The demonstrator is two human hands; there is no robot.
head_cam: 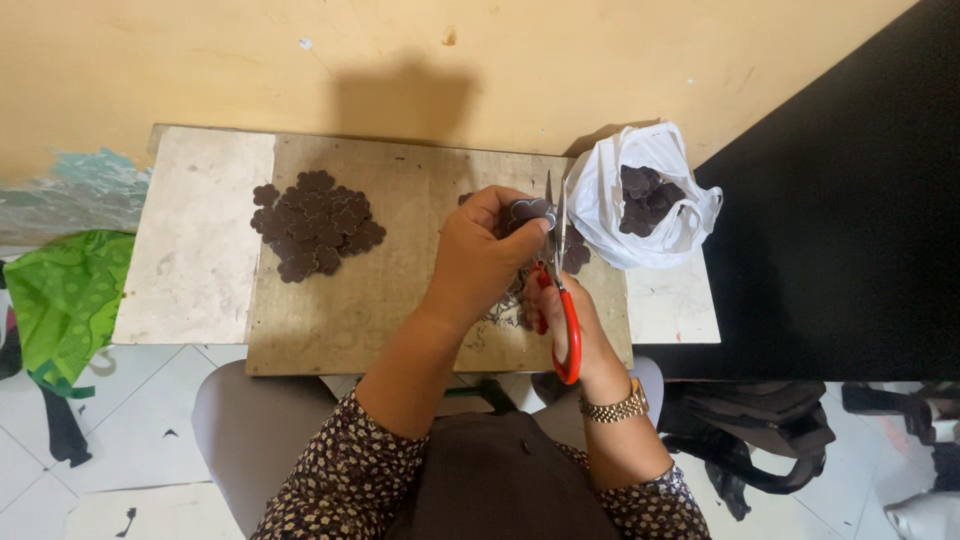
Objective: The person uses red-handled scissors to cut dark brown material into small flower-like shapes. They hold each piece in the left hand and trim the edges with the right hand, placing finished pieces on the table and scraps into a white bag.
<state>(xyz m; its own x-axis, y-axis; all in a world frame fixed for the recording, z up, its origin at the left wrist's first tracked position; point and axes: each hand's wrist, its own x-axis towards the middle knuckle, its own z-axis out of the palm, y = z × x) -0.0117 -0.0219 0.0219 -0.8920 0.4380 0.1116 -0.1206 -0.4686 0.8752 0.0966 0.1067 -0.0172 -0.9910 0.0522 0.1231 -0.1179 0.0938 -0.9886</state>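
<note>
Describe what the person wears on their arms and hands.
Both forearms are bare below dark brown sleeves printed with small pale flowers, pushed up near the elbows. The right wrist carries a gold link watch band. No gloves or rings show on the left hand or right hand.

scissors [565, 320] red-handled | flower pieces [318, 222] dark brown | bag [640, 195] white

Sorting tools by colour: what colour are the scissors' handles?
Red, on the scissors in the right hand; the head view shows it.
</note>
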